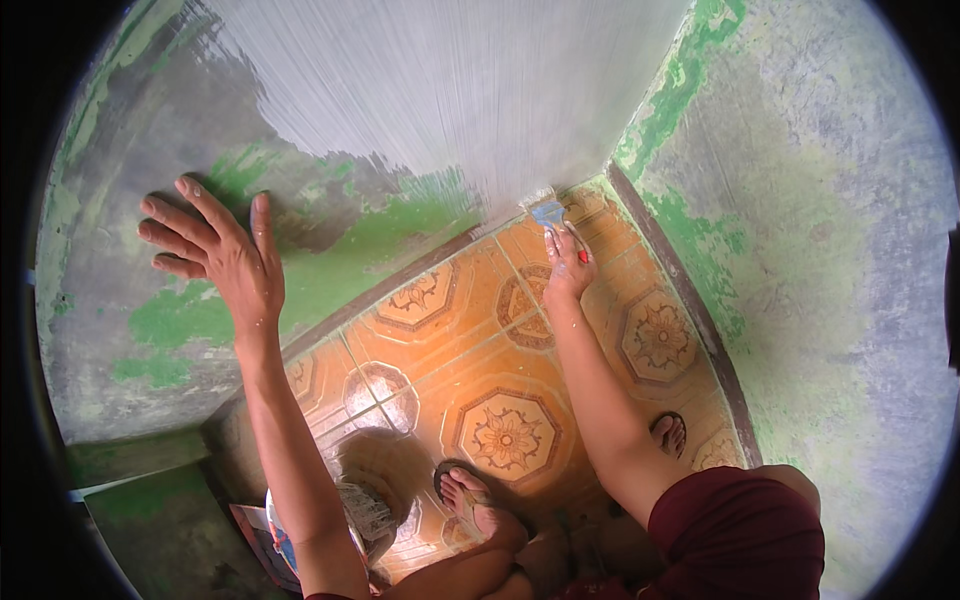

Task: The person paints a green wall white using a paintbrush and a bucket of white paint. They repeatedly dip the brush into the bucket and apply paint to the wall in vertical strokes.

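My right hand (570, 262) grips a flat paintbrush (547, 211) with a blue ferrule and a red-ended handle. Its whitened bristles meet the foot of the wall, close to the room corner. Wet-looking white paint (420, 82) covers the upper and right part of this wall, streaked by brush strokes. Fingers spread, my left hand (232, 247) rests against the unpainted wall (322, 225), where grey plaster and green patches show. White specks dot both hands.
Orange patterned floor tiles (506, 427) run up to a dark skirting strip (667, 255). A second worn wall (832, 225) rises at the right. Partly behind my left arm stands a paint bucket (281, 536). My sandalled feet (472, 495) are on the tiles.
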`<state>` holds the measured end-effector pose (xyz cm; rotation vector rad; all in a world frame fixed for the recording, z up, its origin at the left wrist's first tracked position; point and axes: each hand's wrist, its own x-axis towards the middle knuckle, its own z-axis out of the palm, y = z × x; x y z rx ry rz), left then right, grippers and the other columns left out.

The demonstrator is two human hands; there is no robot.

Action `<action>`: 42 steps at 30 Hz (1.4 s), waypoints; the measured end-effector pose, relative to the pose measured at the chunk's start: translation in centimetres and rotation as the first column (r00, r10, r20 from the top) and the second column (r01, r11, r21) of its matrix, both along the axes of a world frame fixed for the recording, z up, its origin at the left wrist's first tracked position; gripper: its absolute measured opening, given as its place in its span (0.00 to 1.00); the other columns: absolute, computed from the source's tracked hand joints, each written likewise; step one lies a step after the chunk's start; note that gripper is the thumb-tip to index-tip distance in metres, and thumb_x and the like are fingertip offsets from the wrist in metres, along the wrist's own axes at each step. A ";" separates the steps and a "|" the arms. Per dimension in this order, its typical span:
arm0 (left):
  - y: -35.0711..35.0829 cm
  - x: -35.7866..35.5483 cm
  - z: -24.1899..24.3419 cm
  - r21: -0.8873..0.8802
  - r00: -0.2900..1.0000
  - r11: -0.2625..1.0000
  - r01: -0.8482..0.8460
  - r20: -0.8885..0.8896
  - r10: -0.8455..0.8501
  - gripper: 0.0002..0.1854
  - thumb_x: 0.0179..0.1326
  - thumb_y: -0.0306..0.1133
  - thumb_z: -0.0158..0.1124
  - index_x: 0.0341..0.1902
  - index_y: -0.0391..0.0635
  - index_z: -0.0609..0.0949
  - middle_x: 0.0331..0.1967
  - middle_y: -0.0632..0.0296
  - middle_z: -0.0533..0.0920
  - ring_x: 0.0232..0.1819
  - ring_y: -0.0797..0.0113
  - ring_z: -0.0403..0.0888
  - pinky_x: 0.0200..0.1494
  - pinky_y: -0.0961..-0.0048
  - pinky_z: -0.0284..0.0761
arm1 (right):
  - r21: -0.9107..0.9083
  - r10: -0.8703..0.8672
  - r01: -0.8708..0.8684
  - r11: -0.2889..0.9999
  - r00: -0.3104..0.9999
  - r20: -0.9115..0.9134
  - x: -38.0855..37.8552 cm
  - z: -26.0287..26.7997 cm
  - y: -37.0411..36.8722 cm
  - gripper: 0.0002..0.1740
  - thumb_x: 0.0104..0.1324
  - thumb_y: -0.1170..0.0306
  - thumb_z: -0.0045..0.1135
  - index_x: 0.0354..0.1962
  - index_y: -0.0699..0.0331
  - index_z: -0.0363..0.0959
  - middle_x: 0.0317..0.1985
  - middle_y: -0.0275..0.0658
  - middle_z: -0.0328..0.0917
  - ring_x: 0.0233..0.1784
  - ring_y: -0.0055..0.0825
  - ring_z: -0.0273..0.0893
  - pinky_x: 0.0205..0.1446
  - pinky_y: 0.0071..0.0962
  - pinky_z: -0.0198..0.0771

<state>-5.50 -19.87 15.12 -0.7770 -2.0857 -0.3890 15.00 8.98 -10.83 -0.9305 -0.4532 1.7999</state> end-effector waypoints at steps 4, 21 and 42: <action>0.1 0.1 0.2 0.007 1.000 1.000 0.000 0.000 0.000 0.48 0.83 0.61 0.51 0.92 0.55 0.41 0.90 0.40 0.25 0.87 0.29 0.11 0.77 0.24 0.09 | -0.035 0.016 -0.015 0.999 0.999 0.035 1.7 -0.5 -1.8 0.19 0.70 0.84 0.63 0.57 0.84 0.75 0.50 0.53 0.82 0.46 0.40 0.88 0.51 0.31 0.90; 0.2 0.1 0.3 0.009 1.000 1.000 0.000 -0.012 0.000 0.47 0.83 0.61 0.50 0.92 0.56 0.42 0.90 0.42 0.25 0.87 0.30 0.12 0.78 0.23 0.11 | -0.078 0.033 -0.033 0.996 0.999 0.005 2.0 0.4 -4.3 0.21 0.71 0.84 0.65 0.59 0.85 0.74 0.50 0.53 0.83 0.49 0.37 0.88 0.54 0.29 0.90; 1.0 -0.1 0.4 -0.002 1.000 1.000 0.015 -0.023 -0.015 0.48 0.82 0.62 0.51 0.92 0.51 0.44 0.90 0.38 0.28 0.87 0.27 0.14 0.78 0.22 0.13 | -0.181 -0.020 0.024 0.983 1.000 0.020 -5.3 -2.4 -8.8 0.15 0.70 0.82 0.69 0.50 0.82 0.76 0.49 0.52 0.84 0.46 0.40 0.89 0.53 0.33 0.91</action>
